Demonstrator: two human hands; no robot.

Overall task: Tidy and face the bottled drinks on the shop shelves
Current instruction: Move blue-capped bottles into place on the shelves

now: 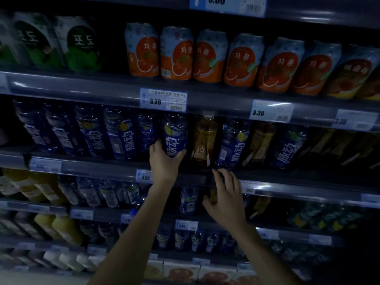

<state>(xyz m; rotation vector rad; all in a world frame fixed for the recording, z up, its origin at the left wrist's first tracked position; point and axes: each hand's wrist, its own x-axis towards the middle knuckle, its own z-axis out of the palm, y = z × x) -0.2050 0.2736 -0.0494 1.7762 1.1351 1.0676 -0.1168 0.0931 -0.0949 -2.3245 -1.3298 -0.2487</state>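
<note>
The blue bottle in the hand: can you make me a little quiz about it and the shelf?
1. True or false: the left hand grips the blue bottle near its bottom.
2. What colour is the bottle just right of the blue bottle? A) amber B) green C) pink
3. Fill in: the right hand is open in front of the shelf edge, holding ____.

Key: 1 true; 2 A; 3 nothing.
</note>
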